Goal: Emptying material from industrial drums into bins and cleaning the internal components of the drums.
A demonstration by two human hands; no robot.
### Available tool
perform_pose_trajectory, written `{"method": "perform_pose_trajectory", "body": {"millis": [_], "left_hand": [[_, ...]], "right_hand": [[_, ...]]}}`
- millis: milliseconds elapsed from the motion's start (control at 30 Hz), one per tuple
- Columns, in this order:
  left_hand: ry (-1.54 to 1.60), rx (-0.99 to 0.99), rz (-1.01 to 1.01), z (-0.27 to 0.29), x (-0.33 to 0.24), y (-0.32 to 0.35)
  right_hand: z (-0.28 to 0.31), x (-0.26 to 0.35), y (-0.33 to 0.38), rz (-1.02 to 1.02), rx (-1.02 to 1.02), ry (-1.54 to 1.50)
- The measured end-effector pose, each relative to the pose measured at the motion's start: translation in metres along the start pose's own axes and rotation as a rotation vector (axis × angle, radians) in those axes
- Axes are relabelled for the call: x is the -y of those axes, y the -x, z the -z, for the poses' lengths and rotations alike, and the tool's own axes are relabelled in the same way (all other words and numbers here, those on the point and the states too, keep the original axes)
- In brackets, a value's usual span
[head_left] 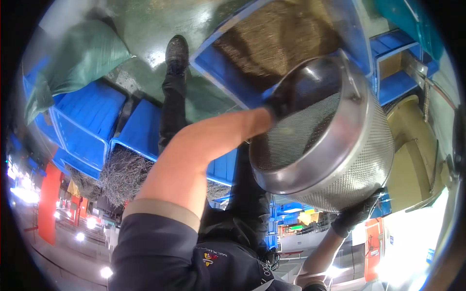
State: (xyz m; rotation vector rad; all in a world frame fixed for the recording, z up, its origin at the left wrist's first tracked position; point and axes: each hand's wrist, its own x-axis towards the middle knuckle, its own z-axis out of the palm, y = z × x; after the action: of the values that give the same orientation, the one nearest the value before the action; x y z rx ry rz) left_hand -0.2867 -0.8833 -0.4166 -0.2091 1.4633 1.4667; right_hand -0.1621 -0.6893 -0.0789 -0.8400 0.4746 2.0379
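A large perforated steel basket [349,155] with a smooth, wide metal rim is tilted in front of me, its mouth turned toward the left. Much of its inner mesh wall shows, partly in shadow. My left hand [280,104], in a black glove, is closed at the far-left side of the rim; its fingers are blurred against the dark inside. Under the basket's lower right side, my right hand [357,216], also in a black glove, bears against the mesh wall and holds it up. A blue bin [218,68] of fine brown material stands just beyond the basket.
Blue crates [87,116] stand at left, with tangled metal shavings [124,177] near them. Green sheeting [82,63] covers one. A smaller blue bin [395,87] and a tan curved machine part [412,145] are at right. My shoe [177,51] rests on the green floor [141,29].
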Motion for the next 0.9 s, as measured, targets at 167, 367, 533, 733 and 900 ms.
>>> {"method": "perform_pose_trajectory", "body": {"millis": [167, 367, 533, 733, 900], "left_hand": [[0.934, 0.261, 0.6, 0.024, -0.023, -0.012], [0.052, 0.614, 0.393, 0.035, -0.104, 0.018], [0.906, 0.336, 0.411, 0.004, -0.203, 0.136], [1.972, 0.656, 0.504, -0.081, -0.173, 0.178], [0.001, 0.208, -0.402, -0.153, -0.159, 0.227]], "right_hand": [[0.006, 0.01, 0.0, 0.122, 0.008, 0.269], [0.003, -0.045, -0.012, 0.66, -0.496, 1.741], [0.016, -0.016, -0.008, 0.754, -0.448, 1.635], [0.062, 0.071, -0.006, 0.7, -0.385, 1.555], [0.145, 0.208, -0.007, 0.68, -0.153, 2.361]]}}
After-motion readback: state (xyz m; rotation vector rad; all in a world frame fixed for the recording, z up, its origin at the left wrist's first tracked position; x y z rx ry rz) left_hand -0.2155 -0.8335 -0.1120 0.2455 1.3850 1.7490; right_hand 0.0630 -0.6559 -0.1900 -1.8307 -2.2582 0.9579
